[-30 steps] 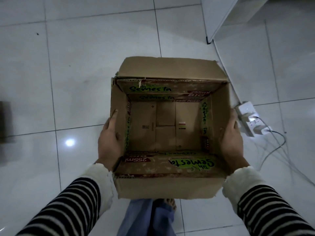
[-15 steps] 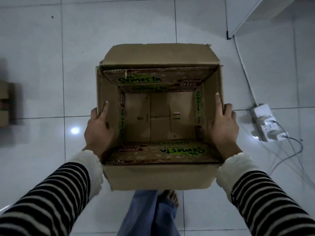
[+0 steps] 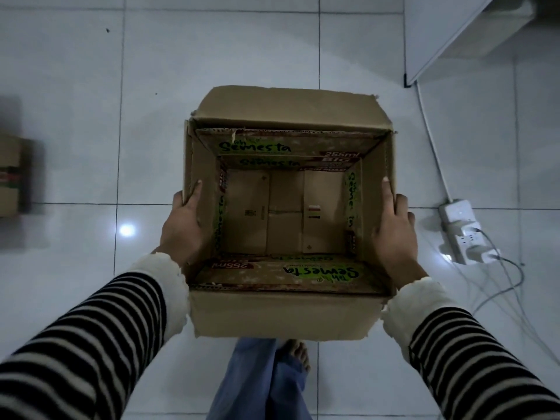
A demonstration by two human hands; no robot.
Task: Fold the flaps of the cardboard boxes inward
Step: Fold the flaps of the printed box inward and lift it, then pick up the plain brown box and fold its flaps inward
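An open brown cardboard box [image 3: 281, 316] is held in front of me above the white tiled floor, its opening facing up. All its flaps lie folded inside, showing green "Semesta" print on the near and far walls. My left hand [image 3: 181, 228] grips the left wall, thumb over the rim and inside the box. My right hand [image 3: 394, 234] grips the right wall the same way, thumb inside. The box holds nothing; its bottom panels are visible.
A second cardboard box [image 3: 13, 177] sits blurred at the far left on the floor. A white power strip [image 3: 460, 231] with plugs and cables lies to the right. A white cabinet corner [image 3: 448, 34] stands at the top right. My bare foot [image 3: 295, 356] shows below the box.
Both hands slid forward along the side walls and their thumbs now hook over the rims. The box shifted left in view, away from the power strip, and the other box came into sight.
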